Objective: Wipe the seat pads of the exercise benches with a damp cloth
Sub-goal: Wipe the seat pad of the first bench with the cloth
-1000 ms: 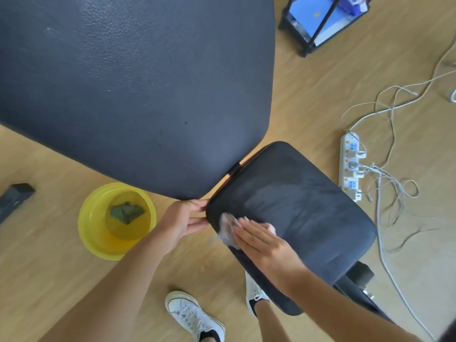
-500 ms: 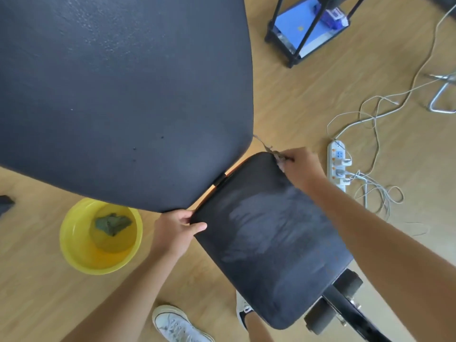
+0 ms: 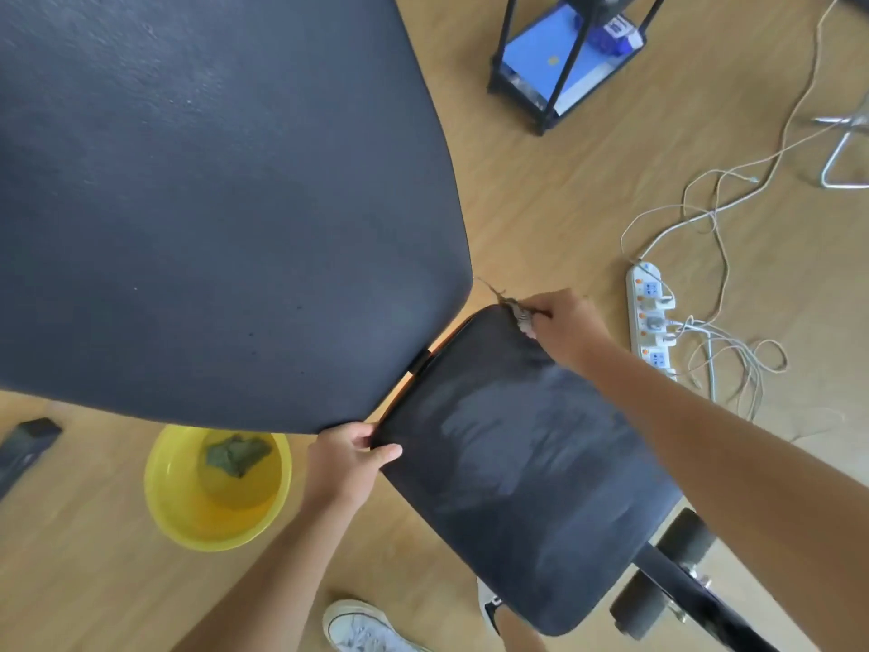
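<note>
A black seat pad [image 3: 526, 468] fills the lower middle of the head view, streaked with damp wipe marks. My right hand [image 3: 564, 327] presses a small grey cloth [image 3: 519, 317] against the pad's far corner; most of the cloth is hidden under the fingers. My left hand [image 3: 345, 456] grips the pad's near left corner. The large black back pad [image 3: 211, 204] of the bench spreads over the upper left.
A yellow basin [image 3: 162, 496] with water and a green rag [image 3: 237, 454] stands on the wooden floor to the left. A white power strip [image 3: 651, 322] with tangled cables lies to the right. A black rack [image 3: 564, 63] stands beyond. My white shoes [image 3: 362, 628] show below.
My right hand swept the cloth from the pad's near left edge up to its far corner, leaving damp streaks. My left hand kept its grip on the pad's corner.
</note>
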